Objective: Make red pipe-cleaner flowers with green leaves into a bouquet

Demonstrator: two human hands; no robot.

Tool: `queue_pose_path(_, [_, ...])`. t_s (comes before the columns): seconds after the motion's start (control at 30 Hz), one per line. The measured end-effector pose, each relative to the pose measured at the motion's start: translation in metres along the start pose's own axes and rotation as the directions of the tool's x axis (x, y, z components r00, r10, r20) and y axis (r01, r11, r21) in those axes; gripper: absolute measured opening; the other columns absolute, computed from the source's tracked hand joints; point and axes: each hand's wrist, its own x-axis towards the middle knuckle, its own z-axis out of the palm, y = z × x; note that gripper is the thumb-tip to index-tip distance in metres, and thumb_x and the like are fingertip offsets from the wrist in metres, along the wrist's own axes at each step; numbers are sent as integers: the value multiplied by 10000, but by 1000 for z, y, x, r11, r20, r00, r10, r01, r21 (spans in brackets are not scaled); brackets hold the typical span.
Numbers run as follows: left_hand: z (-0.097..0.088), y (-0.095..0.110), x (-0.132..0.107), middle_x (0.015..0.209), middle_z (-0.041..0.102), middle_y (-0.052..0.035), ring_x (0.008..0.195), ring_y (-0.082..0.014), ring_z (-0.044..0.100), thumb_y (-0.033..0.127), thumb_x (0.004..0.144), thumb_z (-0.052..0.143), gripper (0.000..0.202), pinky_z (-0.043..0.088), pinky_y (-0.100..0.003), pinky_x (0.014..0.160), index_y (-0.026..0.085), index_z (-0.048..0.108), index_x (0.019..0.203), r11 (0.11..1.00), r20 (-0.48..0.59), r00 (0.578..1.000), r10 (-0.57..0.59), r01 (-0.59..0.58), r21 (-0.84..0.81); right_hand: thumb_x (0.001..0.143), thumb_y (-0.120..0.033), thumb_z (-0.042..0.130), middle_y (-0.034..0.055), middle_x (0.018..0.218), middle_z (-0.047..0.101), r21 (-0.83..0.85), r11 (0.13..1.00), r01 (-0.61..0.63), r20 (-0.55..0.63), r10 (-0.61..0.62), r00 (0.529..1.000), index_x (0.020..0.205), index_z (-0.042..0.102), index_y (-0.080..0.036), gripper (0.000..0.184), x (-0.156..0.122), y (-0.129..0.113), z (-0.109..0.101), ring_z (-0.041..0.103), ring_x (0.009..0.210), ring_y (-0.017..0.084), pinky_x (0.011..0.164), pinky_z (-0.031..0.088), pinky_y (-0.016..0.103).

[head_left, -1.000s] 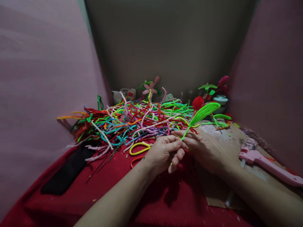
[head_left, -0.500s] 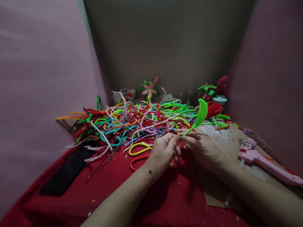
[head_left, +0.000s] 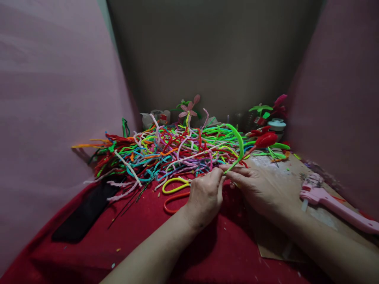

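Head: fuzzy-stem pile point(head_left: 189, 154) beyond hands point(head_left: 205, 193) point(head_left: 254, 183), glue gun point(head_left: 334, 202) to right.

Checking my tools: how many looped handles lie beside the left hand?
2: the yellow loop and, nearer the viewer, the red loop, both left of the left hand, which may hide others.

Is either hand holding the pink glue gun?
No, the pink glue gun lies off to the right, while the left hand and right hand meet at the green leaf's lower end.

Small craft workspace, heap of fuzzy coloured stems point(head_left: 177, 152), scissors point(head_left: 177, 192), pink glue gun point(head_left: 330, 202), red tablecloth point(head_left: 139, 240)
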Motion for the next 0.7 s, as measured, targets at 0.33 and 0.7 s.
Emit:
queue_pose_path(0.33, [-5,0,10,507,508,64,294,-38,378,339,774,569,184,264,-140,267,165,534,824,195,549,815,-185,578,-793,747,-367,632,71,949,680,7,1000,-7,87,6,996,963,707,-190,290,0,7,-7,578,956,227,903,383,387])
queue_pose_path(0.7, [-14,3,17,713,564,2,653,-107,519,387,763,573,224,418,-224,622,164,559,782,853,-19,954,-299,259,-453,721,-343,639,0,683,597,-167,986,23,-18,-27,999,635,636,-191,175,-6,-4,-2,526,664,143,629,414,266])
